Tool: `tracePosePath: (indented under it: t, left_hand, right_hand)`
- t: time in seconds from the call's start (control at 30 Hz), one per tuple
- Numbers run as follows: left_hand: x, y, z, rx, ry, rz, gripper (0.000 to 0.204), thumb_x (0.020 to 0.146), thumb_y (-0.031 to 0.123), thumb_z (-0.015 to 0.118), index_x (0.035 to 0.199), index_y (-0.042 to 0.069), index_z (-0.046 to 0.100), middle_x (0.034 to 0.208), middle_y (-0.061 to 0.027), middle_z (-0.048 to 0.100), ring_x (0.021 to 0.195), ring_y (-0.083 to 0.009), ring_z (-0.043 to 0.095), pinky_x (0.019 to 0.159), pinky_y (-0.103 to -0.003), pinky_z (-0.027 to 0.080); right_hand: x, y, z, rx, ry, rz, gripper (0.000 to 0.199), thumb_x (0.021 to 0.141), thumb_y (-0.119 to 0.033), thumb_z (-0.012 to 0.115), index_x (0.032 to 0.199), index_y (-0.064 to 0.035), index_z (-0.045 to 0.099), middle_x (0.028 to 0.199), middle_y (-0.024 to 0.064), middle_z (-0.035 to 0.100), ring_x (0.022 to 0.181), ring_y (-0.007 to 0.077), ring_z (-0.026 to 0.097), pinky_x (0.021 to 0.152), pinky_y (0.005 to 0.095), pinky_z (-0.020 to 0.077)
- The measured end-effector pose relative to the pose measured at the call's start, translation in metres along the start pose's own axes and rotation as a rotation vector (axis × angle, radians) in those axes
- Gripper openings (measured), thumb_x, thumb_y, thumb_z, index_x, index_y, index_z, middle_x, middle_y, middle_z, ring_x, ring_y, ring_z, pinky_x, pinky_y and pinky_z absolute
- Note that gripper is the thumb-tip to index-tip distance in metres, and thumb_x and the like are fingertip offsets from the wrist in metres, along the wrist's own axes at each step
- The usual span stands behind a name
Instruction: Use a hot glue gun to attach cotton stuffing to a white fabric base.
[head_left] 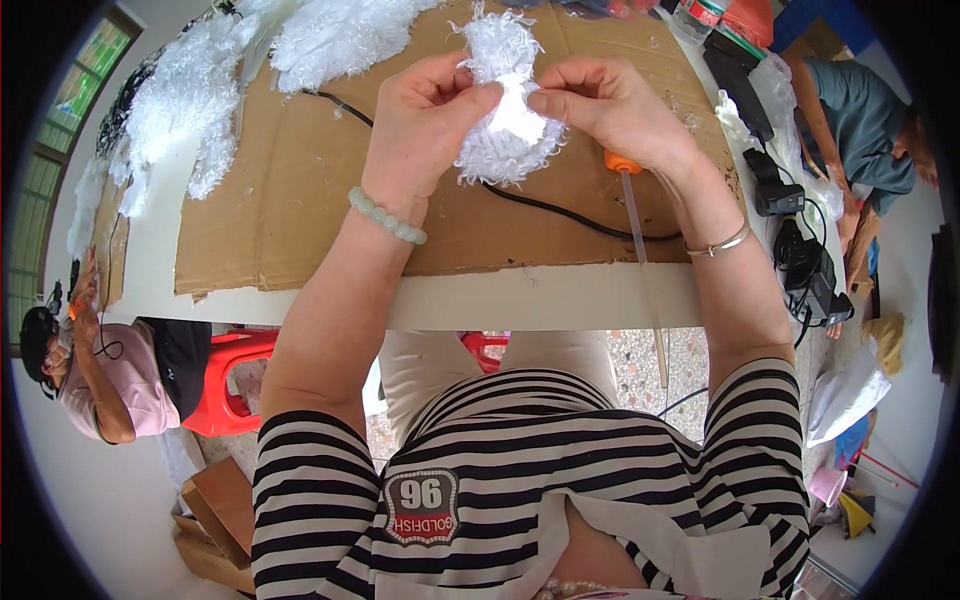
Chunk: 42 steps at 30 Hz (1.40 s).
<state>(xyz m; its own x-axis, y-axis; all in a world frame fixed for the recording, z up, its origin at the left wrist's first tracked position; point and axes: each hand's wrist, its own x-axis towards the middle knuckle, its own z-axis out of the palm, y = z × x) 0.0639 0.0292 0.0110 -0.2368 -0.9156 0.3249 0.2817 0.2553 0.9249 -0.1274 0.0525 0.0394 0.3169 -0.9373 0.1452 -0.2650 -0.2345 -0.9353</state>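
Both hands hold a shaggy white fabric piece (500, 150) above the cardboard, its middle bright and smoother than its fringed ends. My left hand (425, 120) pinches the left side of its middle between thumb and fingers. My right hand (610, 105) pinches the right side, thumb and index finger close together. Below my right hand shows an orange part (622, 162) with a long translucent stick (635, 220), like a glue stick, reaching past the table's front edge. Most of that tool is hidden by my hand.
Brown cardboard (330, 220) covers the white table (480, 305), crossed by a black cord (560, 218). Piles of shaggy white pieces (180, 100) lie at the left and back. Black adapters (780, 190) line the right edge. People sit at left (120, 375) and right (860, 120).
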Motion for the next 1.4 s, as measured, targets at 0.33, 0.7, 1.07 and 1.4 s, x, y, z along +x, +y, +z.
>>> tracePosePath:
  t: [0.33,0.7,1.07,1.4]
  left_hand:
    - [0.003,0.012,-0.005,-0.183,-0.041,-0.143,0.037,0.086,0.031,0.060,0.103,-0.003,0.060,0.083,-0.0011,0.057,0.069,-0.0077,0.052,0.055,-0.021,0.042]
    - [0.001,0.006,-0.006,0.159,-0.127,-0.167,0.025,0.083,0.016,0.064,0.096,-0.005,0.062,0.078,-0.0029,0.060,0.066,-0.0080,0.055,0.056,-0.023,0.049]
    - [0.007,0.019,-0.009,-0.060,0.017,-0.239,0.026,0.082,0.016,0.064,0.098,-0.004,0.062,0.079,-0.0053,0.061,0.064,-0.0112,0.056,0.058,-0.023,0.050]
    - [0.004,0.006,-0.012,0.188,-0.044,-0.172,0.015,0.081,0.009,0.063,0.088,-0.004,0.063,0.073,-0.0050,0.063,0.061,-0.0097,0.059,0.056,-0.021,0.048]
  right_hand:
    - [0.002,-0.002,-0.010,-0.018,0.172,0.008,0.014,0.082,-0.013,0.065,0.090,-0.0005,0.064,0.080,-0.0035,0.060,0.074,0.0030,0.051,0.068,0.0185,0.0404]
    - [0.002,0.000,-0.011,-0.006,0.218,0.040,0.015,0.081,-0.014,0.066,0.090,-0.0010,0.064,0.080,-0.0023,0.060,0.075,0.0043,0.051,0.069,0.0197,0.0405]
    - [0.004,-0.001,-0.015,-0.012,0.277,-0.027,0.014,0.083,-0.013,0.065,0.090,-0.0006,0.064,0.081,-0.0016,0.060,0.075,0.0039,0.051,0.068,0.0194,0.0408]
    - [0.003,0.001,-0.009,-0.014,0.267,-0.032,0.016,0.083,-0.014,0.065,0.090,-0.0004,0.063,0.081,-0.0025,0.060,0.075,0.0038,0.050,0.069,0.0197,0.0402]
